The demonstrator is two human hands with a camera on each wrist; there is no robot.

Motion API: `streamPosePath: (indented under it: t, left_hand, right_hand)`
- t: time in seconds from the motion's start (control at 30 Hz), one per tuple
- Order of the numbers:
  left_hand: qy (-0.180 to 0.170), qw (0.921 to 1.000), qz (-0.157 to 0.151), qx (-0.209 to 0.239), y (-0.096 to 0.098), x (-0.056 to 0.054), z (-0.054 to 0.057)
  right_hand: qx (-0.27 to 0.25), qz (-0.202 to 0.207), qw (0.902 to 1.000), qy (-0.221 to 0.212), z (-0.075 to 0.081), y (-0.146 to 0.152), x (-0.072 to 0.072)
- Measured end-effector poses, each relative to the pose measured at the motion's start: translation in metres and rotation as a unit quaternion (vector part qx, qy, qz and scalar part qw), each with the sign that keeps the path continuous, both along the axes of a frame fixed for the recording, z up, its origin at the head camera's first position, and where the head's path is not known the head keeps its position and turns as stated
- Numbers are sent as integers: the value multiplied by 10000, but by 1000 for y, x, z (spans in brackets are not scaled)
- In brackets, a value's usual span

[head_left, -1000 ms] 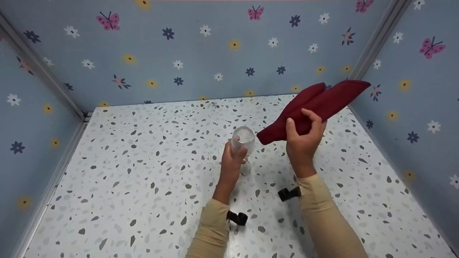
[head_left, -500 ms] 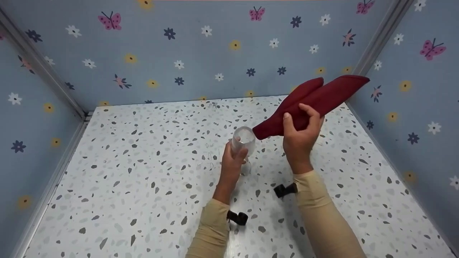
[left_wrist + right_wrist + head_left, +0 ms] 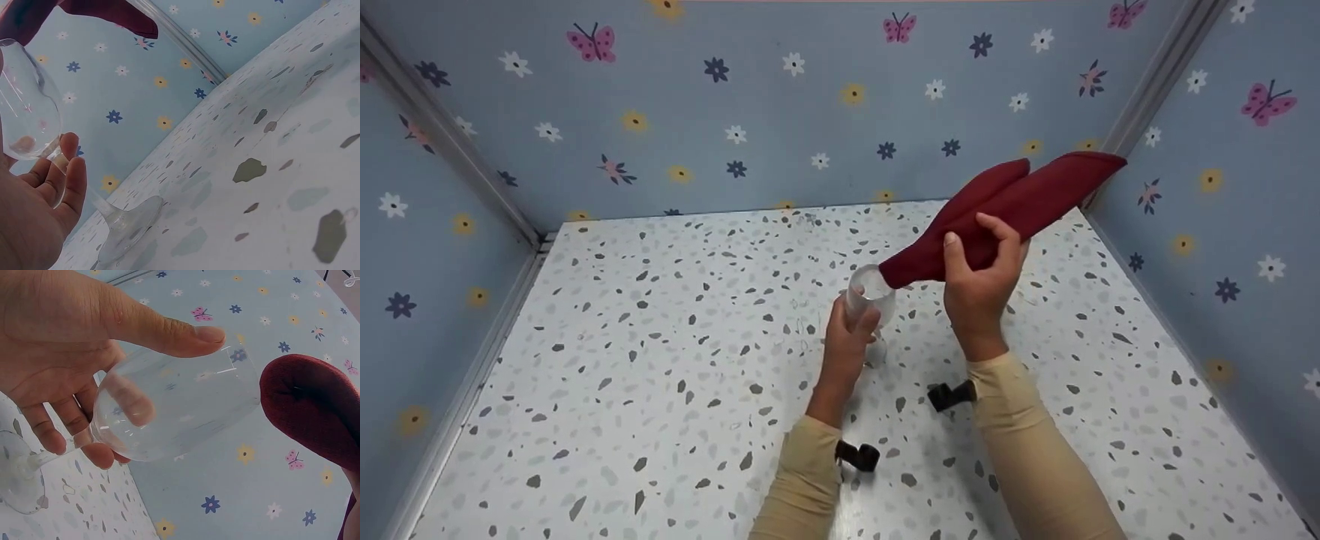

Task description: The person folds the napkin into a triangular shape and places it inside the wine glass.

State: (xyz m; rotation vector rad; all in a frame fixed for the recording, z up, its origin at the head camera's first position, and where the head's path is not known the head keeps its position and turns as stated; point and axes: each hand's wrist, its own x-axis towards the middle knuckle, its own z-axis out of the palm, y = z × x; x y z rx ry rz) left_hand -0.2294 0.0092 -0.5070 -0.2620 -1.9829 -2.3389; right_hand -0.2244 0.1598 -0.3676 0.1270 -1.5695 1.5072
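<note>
A clear stemmed wine glass (image 3: 877, 304) is gripped around its bowl and stem by my left hand (image 3: 849, 334), its mouth tilted up. In the left wrist view, the glass's foot (image 3: 132, 225) hangs close to the speckled surface; whether it touches I cannot tell. My right hand (image 3: 982, 289) pinches a folded dark red cloth napkin (image 3: 1035, 199) between thumb and fingers. The napkin's narrow rolled end meets the glass rim in the head view. In the right wrist view that rounded napkin end (image 3: 304, 405) sits right at the mouth of the glass bowl (image 3: 174, 402).
A white speckled tabletop (image 3: 660, 360) lies beneath both hands. Blue flowered walls (image 3: 780, 97) enclose it at the back and both sides. Black wrist mounts (image 3: 859, 456) stick out from both forearms.
My right hand has moved the napkin left and slightly up, bringing its narrow end from beside the glass to the rim. The left hand and glass have stayed nearly still.
</note>
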Motion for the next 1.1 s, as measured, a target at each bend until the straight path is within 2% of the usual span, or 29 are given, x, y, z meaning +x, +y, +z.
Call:
streamPosePath:
  t: [0.13, 0.3, 0.57, 0.87, 1.1]
  left_hand:
    - [-28, 10000, -57, 34, -1, 2, 1]
    - [-19, 9999, -82, 104, 0, 4, 3]
    - [4, 10000, -29, 63, 1, 2, 2]
    - [34, 9999, -42, 120, 0, 2, 4]
    - [22, 9999, -49, 157, 2, 4, 4]
  right_hand:
    - [-15, 73, 10000, 7, -4, 0, -4]
    - [69, 210, 9998, 27, 2, -7, 1]
    - [16, 215, 9997, -114, -6, -7, -7]
    - [154, 281, 9995, -60, 4, -20, 0]
    - [832, 22, 9960, 337, 5, -22, 1]
